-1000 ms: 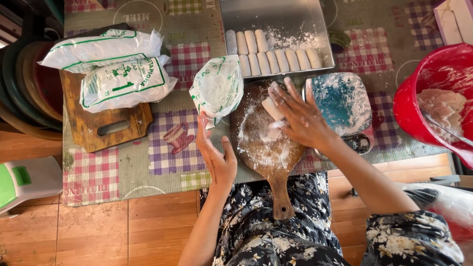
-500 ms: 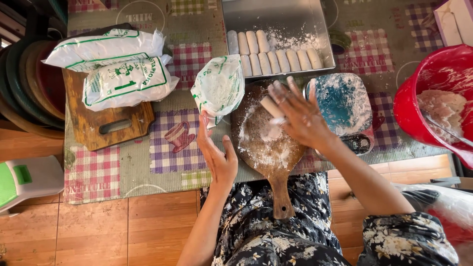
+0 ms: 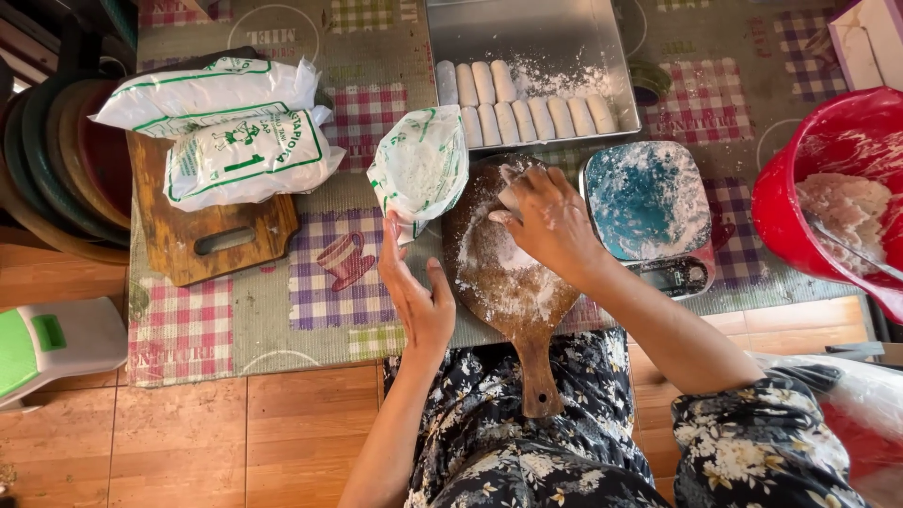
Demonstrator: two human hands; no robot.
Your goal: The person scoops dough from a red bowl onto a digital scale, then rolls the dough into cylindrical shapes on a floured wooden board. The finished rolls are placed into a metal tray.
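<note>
My right hand (image 3: 548,226) curls over a small white piece of dough (image 3: 511,198) on a round wooden paddle board (image 3: 503,282) dusted with flour. My left hand (image 3: 415,290) stands open on edge beside the board's left side, just below an open plastic bag of white flour (image 3: 420,167). Beyond the board lies a metal tray (image 3: 531,42) with two rows of rolled white dough logs (image 3: 527,103) and loose flour.
A floured blue kitchen scale (image 3: 647,202) sits right of the board. A red bowl of dough (image 3: 832,198) is at far right. Two sealed flour bags (image 3: 226,132) lie on a wooden cutting board (image 3: 207,235) at left, on a checked mat (image 3: 282,310).
My right hand has lowered from spread fingers above the board to a curled grip pressing the dough piece on the board's top. My left hand stays in place.
</note>
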